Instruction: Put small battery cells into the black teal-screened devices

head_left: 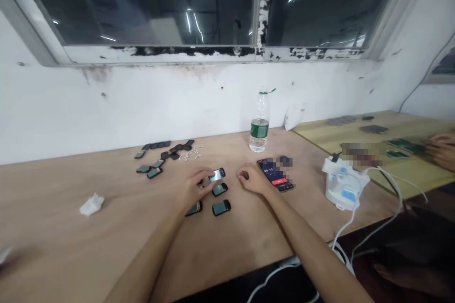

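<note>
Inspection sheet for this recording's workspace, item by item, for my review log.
Surface: wooden table, with a paler board table beyond at right.
Job's things: three small black devices with teal screens below the hands; a heap of similar ones further left.
Grips: left hand holds a small black device; right hand holds nothing, nearest a smartphone showing a timer.
Clutter: crumpled tissue; plastic water bottle.
Cables: white cables leave a white charger unit.
Surroundings: window with peeling frame paint; co-worker's hand at right.
</note>
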The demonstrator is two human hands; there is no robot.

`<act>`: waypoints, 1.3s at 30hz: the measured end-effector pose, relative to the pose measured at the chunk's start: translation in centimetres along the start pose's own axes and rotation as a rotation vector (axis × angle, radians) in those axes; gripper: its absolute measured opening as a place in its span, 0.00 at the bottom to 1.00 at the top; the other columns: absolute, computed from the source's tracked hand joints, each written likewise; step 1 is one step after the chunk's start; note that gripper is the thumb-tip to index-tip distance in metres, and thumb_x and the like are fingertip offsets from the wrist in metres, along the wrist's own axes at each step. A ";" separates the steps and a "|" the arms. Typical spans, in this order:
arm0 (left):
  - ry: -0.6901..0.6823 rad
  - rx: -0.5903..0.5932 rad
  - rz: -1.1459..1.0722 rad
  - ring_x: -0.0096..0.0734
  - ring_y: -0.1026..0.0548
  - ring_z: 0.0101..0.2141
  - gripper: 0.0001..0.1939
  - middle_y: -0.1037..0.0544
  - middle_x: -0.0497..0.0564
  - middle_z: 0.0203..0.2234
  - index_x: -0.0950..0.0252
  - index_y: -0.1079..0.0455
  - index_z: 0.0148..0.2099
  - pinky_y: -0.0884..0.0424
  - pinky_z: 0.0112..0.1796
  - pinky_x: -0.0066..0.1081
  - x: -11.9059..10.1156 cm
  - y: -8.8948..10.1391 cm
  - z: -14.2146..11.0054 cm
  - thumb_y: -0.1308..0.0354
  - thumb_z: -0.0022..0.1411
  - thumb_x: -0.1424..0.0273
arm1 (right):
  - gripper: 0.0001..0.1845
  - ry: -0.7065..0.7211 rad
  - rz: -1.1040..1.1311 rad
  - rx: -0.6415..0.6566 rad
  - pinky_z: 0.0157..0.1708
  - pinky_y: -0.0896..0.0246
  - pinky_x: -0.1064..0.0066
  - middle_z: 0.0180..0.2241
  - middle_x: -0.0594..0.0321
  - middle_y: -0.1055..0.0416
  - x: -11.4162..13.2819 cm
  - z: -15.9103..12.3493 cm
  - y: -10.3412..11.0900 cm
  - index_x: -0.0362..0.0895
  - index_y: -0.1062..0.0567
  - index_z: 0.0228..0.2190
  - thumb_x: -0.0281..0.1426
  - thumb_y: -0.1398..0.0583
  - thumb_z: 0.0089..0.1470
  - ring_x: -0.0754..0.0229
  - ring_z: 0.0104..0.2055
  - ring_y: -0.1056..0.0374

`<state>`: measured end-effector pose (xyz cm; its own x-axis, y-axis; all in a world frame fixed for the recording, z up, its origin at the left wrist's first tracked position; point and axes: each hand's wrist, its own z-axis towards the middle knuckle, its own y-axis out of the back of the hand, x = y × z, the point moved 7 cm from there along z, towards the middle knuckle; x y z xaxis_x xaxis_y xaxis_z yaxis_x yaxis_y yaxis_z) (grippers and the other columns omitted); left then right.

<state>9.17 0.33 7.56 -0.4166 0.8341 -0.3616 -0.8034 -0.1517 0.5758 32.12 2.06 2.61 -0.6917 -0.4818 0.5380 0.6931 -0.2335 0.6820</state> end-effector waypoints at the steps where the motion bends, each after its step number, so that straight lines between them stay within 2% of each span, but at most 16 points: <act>1: 0.000 0.002 0.003 0.39 0.19 0.45 0.08 0.18 0.54 0.43 0.60 0.22 0.47 0.21 0.48 0.39 -0.1 0.0 0.0 0.36 0.66 0.66 | 0.06 -0.010 0.000 -0.027 0.46 0.37 0.61 0.32 0.59 0.24 -0.1 0.1 0.2 0.45 0.21 0.28 0.24 0.38 0.53 0.53 0.40 0.31; 3: -0.001 0.020 -0.003 0.38 0.19 0.45 0.08 0.19 0.54 0.44 0.60 0.23 0.47 0.21 0.48 0.38 -0.2 -0.1 -0.1 0.37 0.67 0.67 | 0.07 -0.047 0.051 -0.117 0.47 0.37 0.60 0.33 0.58 0.24 -0.4 0.3 1.1 0.45 0.21 0.29 0.27 0.39 0.57 0.52 0.41 0.31; 6: -0.002 0.047 -0.024 0.37 0.19 0.46 0.09 0.19 0.53 0.45 0.60 0.25 0.49 0.21 0.48 0.35 -0.2 -0.4 -0.2 0.38 0.67 0.69 | 0.13 -0.118 0.222 -0.252 0.43 0.37 0.63 0.34 0.58 0.24 -0.9 0.4 2.3 0.45 0.22 0.31 0.34 0.44 0.64 0.54 0.38 0.31; 8: 0.015 0.060 -0.022 0.37 0.20 0.46 0.10 0.20 0.52 0.46 0.59 0.25 0.50 0.21 0.48 0.35 -0.1 -0.6 -0.4 0.38 0.66 0.70 | 0.15 -0.119 0.316 -0.272 0.40 0.36 0.65 0.36 0.59 0.24 -0.5 0.3 2.6 0.45 0.22 0.34 0.37 0.45 0.66 0.56 0.37 0.31; 13: 0.039 0.143 -0.007 0.36 0.19 0.45 0.12 0.20 0.51 0.46 0.57 0.26 0.52 0.22 0.47 0.35 -0.3 -1.6 -0.7 0.38 0.66 0.70 | 0.11 0.071 0.406 -0.095 0.41 0.33 0.66 0.43 0.58 0.26 4.0 -0.3 1.5 0.47 0.23 0.45 0.37 0.39 0.62 0.56 0.41 0.30; 17: 0.072 0.188 0.004 0.38 0.19 0.47 0.19 0.19 0.50 0.47 0.55 0.29 0.56 0.22 0.48 0.35 -0.1 -2.2 -1.1 0.37 0.64 0.71 | 0.13 0.196 0.441 0.066 0.55 0.34 0.58 0.48 0.56 0.25 6.7 -0.8 0.2 0.48 0.22 0.46 0.34 0.34 0.59 0.52 0.51 0.29; 20: 0.115 0.179 0.021 0.39 0.18 0.45 0.25 0.18 0.50 0.46 0.55 0.32 0.60 0.22 0.48 0.37 0.6 -2.4 -1.5 0.34 0.61 0.70 | 0.15 0.210 0.446 0.099 0.61 0.37 0.54 0.51 0.55 0.24 6.9 -0.8 -0.2 0.49 0.22 0.48 0.33 0.33 0.59 0.51 0.56 0.30; 26: 0.128 0.172 -0.011 0.40 0.18 0.45 0.31 0.18 0.51 0.47 0.56 0.37 0.63 0.22 0.49 0.40 0.7 -2.4 -1.6 0.34 0.59 0.70 | 0.18 0.214 0.389 0.100 0.60 0.36 0.55 0.51 0.54 0.24 6.8 -0.8 -0.1 0.50 0.22 0.52 0.32 0.34 0.59 0.51 0.56 0.30; 35: 0.173 0.156 -0.139 0.40 0.19 0.47 0.33 0.18 0.52 0.47 0.57 0.39 0.65 0.22 0.51 0.43 0.7 -2.3 -1.5 0.33 0.59 0.70 | 0.11 0.174 0.410 0.094 0.55 0.32 0.58 0.47 0.56 0.23 6.7 -1.1 0.1 0.48 0.22 0.46 0.31 0.36 0.60 0.51 0.50 0.27; 39: 0.185 0.139 -0.184 0.39 0.18 0.46 0.33 0.18 0.52 0.46 0.57 0.40 0.64 0.21 0.50 0.42 0.6 -2.1 -1.5 0.33 0.60 0.69 | 0.14 0.155 0.405 0.087 0.53 0.32 0.59 0.47 0.56 0.23 6.5 -1.1 0.0 0.48 0.23 0.48 0.32 0.36 0.60 0.52 0.50 0.27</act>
<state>9.94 0.42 5.06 -0.3500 0.7278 -0.5897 -0.8119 0.0784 0.5785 27.83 -1.99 5.54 -0.3249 -0.6424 0.6941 0.8776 0.0687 0.4744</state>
